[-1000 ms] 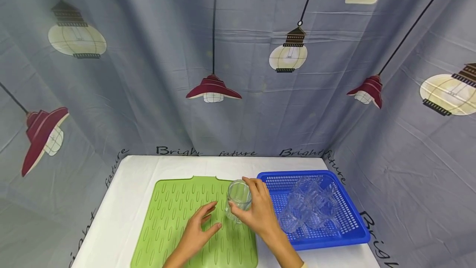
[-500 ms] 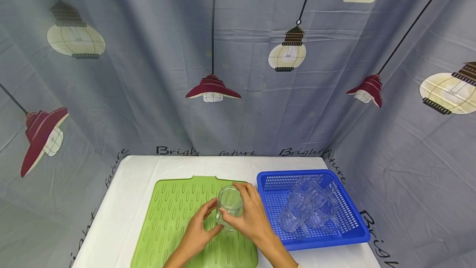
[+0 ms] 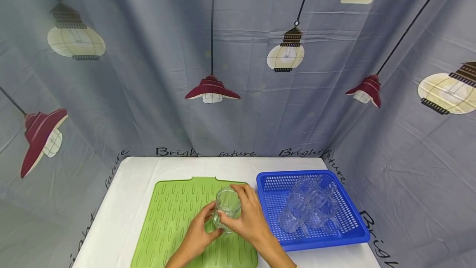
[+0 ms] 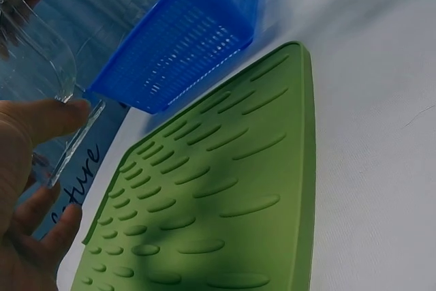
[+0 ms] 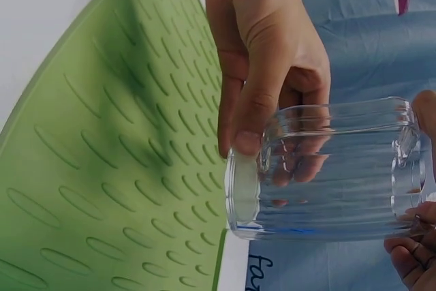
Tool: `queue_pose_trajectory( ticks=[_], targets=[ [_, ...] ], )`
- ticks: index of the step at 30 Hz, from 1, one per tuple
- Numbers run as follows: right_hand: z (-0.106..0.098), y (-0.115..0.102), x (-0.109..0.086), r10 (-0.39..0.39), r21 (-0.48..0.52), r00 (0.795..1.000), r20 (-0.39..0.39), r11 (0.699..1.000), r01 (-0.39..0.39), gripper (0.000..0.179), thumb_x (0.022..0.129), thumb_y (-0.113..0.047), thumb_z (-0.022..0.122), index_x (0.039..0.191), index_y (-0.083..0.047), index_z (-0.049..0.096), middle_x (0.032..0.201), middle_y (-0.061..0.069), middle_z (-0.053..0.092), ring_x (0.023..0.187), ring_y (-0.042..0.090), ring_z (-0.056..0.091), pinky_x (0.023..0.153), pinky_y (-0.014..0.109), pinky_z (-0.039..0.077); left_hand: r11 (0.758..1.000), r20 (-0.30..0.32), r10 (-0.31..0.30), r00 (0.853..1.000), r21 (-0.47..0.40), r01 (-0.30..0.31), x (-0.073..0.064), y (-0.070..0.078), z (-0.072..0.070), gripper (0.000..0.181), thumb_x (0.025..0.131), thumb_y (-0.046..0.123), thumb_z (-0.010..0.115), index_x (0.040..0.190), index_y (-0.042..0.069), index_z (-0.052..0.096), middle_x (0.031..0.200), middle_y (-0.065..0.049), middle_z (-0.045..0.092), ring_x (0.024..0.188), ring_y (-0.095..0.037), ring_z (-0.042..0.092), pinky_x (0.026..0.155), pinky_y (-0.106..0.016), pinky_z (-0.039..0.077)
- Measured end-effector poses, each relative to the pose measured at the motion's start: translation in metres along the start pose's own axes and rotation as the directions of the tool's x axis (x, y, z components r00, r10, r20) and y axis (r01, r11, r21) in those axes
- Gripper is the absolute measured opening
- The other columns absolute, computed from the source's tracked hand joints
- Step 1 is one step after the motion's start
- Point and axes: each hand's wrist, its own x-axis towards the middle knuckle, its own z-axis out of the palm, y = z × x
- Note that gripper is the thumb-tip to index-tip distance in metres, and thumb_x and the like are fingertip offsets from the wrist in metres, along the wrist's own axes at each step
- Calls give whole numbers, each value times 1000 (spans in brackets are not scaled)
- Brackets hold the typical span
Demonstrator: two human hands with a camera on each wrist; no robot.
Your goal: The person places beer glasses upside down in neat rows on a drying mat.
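A clear glass mug [image 3: 228, 202] is held above the green ridged mat [image 3: 174, 214], with its mouth facing up. My right hand [image 3: 248, 216] grips it near the rim from the right, thumb in front and fingers behind. On the other side, my left hand [image 3: 198, 233] holds the lower part. In the right wrist view the left thumb presses near the base of the mug [image 5: 340, 182] and the left fingers show through the glass. The left wrist view shows the left thumb [image 4: 58, 119] against the glass near its bottom edge.
To the right of the mat stands a blue perforated basket [image 3: 273, 246] with several clear glass mugs [image 3: 308, 208] piled inside. White cloth [image 3: 111, 210] covers the table. A grey curtain [image 3: 245, 127] printed with lamps hangs behind and at the sides.
My right hand has carried the mug left and slightly nearer, over the mat. My left hand, apart from it at first, now has its thumb and fingers on the mug's lower part.
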Motion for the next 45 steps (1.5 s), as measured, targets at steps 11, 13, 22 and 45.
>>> queue_pose_trajectory(
  ticks=[11,13,22,45],
  targets=[
    [-3,-4,-4,-16,31,1000,16,999,16,77,76,-41,91,142,-12,65,127,0,66,115,14,64,93,36,61,999,93,-20,995,-23,23,3,-2,1,86,87,29,91,159,18,45,159,-12,57,142,-39,60,120,-56,52],
    [-4,-4,-4,-20,38,1000,21,999,20,76,76,-40,91,142,-13,65,127,1,67,115,14,65,93,35,61,999,103,-23,994,-21,25,3,-2,0,86,88,30,90,159,17,44,159,-11,57,142,-40,60,119,-58,53],
    [-3,-5,-2,-9,53,999,40,999,6,77,77,-41,91,144,-15,64,128,-2,66,115,14,65,95,36,61,999,99,3,995,-44,1,2,-4,-1,78,89,31,89,155,26,47,160,-12,55,146,-51,53,115,-75,47],
    [-8,6,-10,17,112,997,73,993,-25,73,83,-40,87,147,-15,62,133,3,67,116,14,62,92,35,60,999,14,-18,1000,48,18,-3,-2,-2,86,83,39,95,155,23,49,152,-4,62,139,-34,61,116,-56,55]
  ],
)
